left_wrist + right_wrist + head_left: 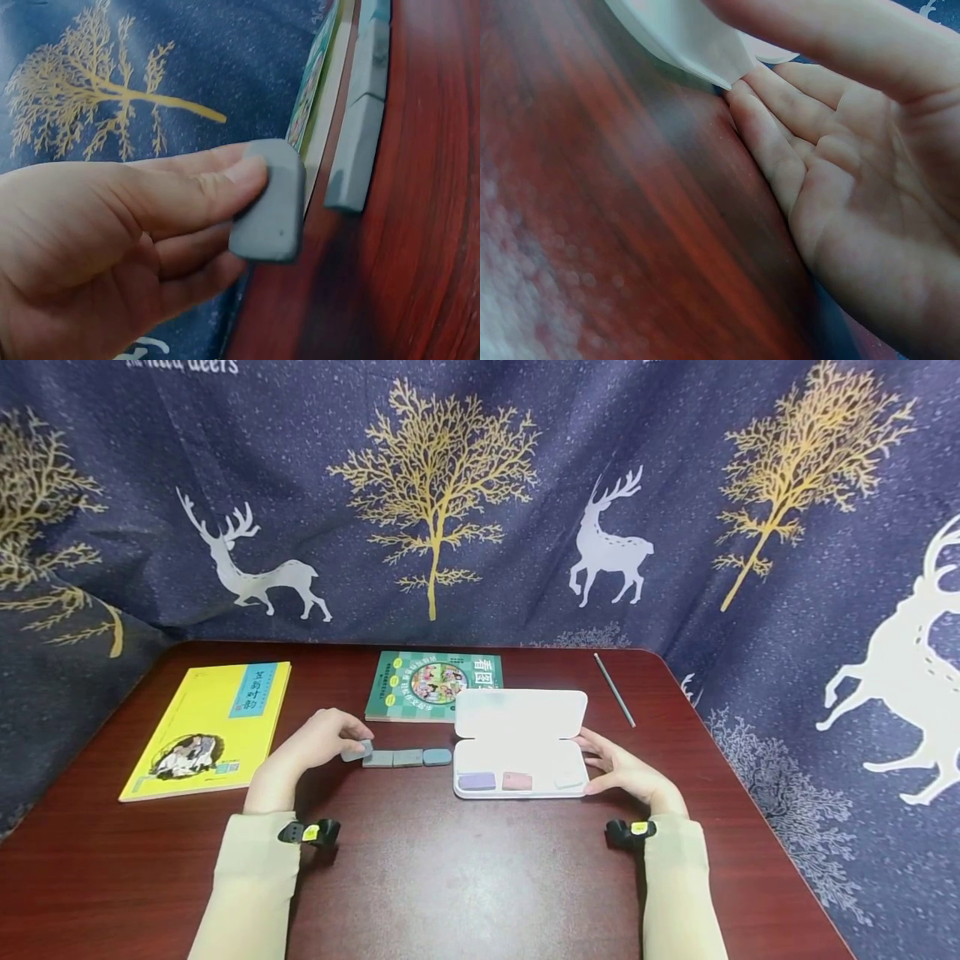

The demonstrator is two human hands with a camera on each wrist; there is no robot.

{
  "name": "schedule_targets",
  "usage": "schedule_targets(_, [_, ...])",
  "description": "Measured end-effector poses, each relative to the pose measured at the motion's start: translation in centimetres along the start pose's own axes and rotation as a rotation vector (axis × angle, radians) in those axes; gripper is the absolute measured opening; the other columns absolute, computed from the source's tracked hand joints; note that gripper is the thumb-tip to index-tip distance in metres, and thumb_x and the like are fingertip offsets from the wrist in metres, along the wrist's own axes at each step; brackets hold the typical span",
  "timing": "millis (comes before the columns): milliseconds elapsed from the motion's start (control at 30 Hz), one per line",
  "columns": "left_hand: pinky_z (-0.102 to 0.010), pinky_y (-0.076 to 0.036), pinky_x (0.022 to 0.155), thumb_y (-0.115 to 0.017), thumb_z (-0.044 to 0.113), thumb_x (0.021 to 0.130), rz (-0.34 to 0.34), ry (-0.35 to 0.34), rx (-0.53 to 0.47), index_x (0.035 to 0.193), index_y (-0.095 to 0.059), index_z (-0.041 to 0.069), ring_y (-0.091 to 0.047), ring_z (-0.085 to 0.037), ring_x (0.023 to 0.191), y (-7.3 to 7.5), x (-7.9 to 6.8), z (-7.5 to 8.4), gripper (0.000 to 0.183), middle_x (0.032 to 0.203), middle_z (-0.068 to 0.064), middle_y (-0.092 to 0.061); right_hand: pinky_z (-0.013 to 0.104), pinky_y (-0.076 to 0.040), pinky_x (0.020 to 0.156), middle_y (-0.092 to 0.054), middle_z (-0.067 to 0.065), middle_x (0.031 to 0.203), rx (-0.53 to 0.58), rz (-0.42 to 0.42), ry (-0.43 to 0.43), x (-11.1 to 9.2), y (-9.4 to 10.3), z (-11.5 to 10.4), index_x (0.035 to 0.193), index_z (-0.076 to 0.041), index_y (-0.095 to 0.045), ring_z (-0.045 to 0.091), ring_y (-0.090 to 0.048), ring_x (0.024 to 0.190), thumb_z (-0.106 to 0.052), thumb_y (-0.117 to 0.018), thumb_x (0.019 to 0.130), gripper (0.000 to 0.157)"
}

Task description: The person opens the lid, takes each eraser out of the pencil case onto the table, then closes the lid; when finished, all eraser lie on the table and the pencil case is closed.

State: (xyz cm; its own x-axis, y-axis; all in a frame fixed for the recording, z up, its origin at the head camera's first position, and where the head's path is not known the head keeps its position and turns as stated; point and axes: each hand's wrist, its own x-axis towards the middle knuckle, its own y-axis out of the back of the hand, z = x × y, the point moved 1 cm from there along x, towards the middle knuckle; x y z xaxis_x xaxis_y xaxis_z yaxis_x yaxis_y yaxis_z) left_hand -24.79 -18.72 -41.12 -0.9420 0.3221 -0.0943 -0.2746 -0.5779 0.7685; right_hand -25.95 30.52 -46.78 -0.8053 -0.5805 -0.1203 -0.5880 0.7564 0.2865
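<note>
My left hand [330,737] pinches a small grey block [271,214] with rounded corners, like an eraser, between thumb and fingers. It holds the block at the left end of a row of similar blocks: two grey ones [407,758] and a bluer, rounder one [437,757]. An open white case [517,714] lies to the right of the row, its lid folded back. Inside, along the front, lie a purple block [477,781], a pink block [517,781] and a whitish one [567,782]. My right hand [618,767] holds the case's right side, thumb at the front corner.
A yellow book [206,727] lies at the left of the dark red table [465,877]. Behind the row is a green book [408,685], partly overlapped by the lid. A thin grey-green stick [614,690] lies at the back right. A deer-patterned cloth [495,585] hangs behind.
</note>
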Motion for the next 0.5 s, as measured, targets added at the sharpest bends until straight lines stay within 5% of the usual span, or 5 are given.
schedule_targets(500, [-0.043,-0.057,0.080,-0.070,0.001,0.086,-0.036,0.098,0.042,0.101,-0.074,0.000,-0.065,-0.026,0.089,0.18,-0.41,-0.66,0.016,0.097,-0.015,-0.074,0.013,-0.042,0.097,-0.019,0.030,0.157,-0.004,0.003,-0.011,0.03,0.07,0.01,0.156,-0.001,-0.009,0.052,-0.025,0.140,-0.005,-0.076,0.078,0.103])
